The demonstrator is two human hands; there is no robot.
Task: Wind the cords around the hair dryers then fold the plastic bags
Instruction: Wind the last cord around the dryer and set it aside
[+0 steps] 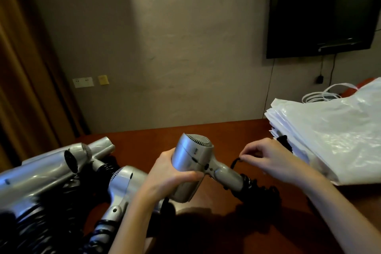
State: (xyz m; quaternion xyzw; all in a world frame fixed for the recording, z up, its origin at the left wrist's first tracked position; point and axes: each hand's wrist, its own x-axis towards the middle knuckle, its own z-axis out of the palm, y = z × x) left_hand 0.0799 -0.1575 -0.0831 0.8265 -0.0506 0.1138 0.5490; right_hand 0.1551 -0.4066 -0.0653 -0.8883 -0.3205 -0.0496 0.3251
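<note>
I find no legible brand or label on anything; small dark marks on the held hair dryer (192, 168) are too blurred to read. My left hand (169, 173) grips that silver dryer by its barrel, fingers (189, 175) curled round the body, holding it above the reddish-brown table (222, 132) with the rear grille up and the handle angled to the right. My right hand (268, 159) pinches the black coiled cord (255, 188) near its upper end, fingertips closed on it just right of the handle; the rest of the coil hangs from the handle's base down to the table. On the left of the table lie more silver dryers (68, 163), their black cords (37, 222) heaped around them. A stack of white plastic bags (334, 134) sits at the table's right edge, unfolded, handles loose behind. A dark television (321, 12) hangs on the wall.
</note>
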